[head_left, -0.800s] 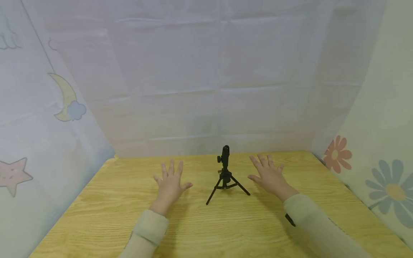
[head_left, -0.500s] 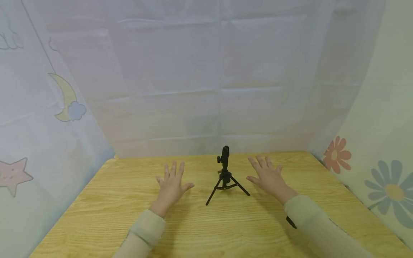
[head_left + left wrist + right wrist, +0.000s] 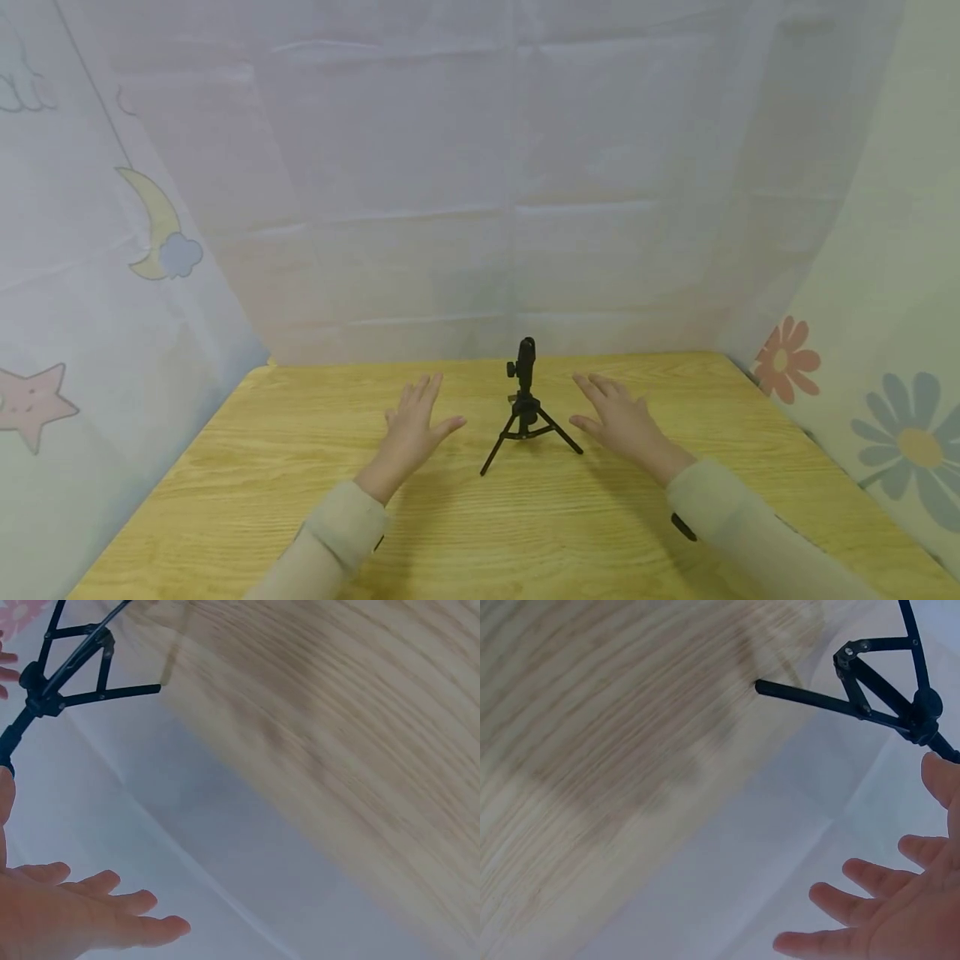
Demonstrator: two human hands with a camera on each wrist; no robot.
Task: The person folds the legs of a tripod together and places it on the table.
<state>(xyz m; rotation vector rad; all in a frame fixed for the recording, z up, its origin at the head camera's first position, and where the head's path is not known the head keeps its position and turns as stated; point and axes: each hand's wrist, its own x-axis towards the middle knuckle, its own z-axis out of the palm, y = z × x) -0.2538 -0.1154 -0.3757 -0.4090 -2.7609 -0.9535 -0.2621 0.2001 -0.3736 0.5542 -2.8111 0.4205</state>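
Observation:
A small black tripod (image 3: 525, 407) stands upright on the wooden table, its legs spread. To its left, my left hand (image 3: 411, 429) hovers with straight fingers and the thumb out toward the tripod, apart from it. On the other side my right hand (image 3: 626, 421) mirrors it, fingers extended, holding nothing. In the left wrist view the tripod (image 3: 45, 694) appears upper left, above the spread fingers of the left hand (image 3: 82, 911). From the right wrist, the tripod (image 3: 907, 712) shows upper right, over the open right hand (image 3: 900, 900).
The yellow wood-grain table (image 3: 300, 433) reaches back to a pale hanging cloth (image 3: 397, 208). Printed cloths flank it, with a moon (image 3: 153, 221) and star on the left and flowers (image 3: 786, 358) on the right.
My left hand has moved right, closer to the tripod, and turned so its palm faces inward. My right hand has turned slightly inward, its fingers closer together. The tripod has stayed put.

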